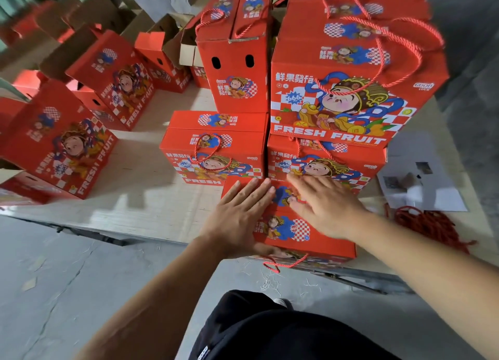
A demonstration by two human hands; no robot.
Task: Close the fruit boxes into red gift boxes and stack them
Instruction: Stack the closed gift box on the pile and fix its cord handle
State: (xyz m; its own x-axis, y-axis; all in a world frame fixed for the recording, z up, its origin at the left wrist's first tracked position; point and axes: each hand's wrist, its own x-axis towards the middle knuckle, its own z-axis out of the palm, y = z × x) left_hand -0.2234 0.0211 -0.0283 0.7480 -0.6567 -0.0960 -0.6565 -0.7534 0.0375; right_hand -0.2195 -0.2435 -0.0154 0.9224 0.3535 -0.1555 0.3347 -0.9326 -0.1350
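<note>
A closed red gift box (pixel 294 228) with a cartoon print sits at the near edge of the low wooden platform (pixel 140 203). Both my hands lie flat on its top flaps. My left hand (pixel 237 216) presses the left side with straight fingers. My right hand (pixel 326 205) presses the right side, fingers spread. The box's red rope handle (pixel 280 262) hangs over its front. Behind it stands a stack of closed red boxes (pixel 348 89), two high on the right, with one lower box (pixel 216 151) to the left.
Several open-topped red boxes (pixel 62 141) stand in a row along the left of the platform. A tall narrow pair of boxes (pixel 235 62) stands behind the middle. Loose red ropes (pixel 429 224) and white paper sheets (pixel 421 181) lie at the right. Grey concrete floor lies in front.
</note>
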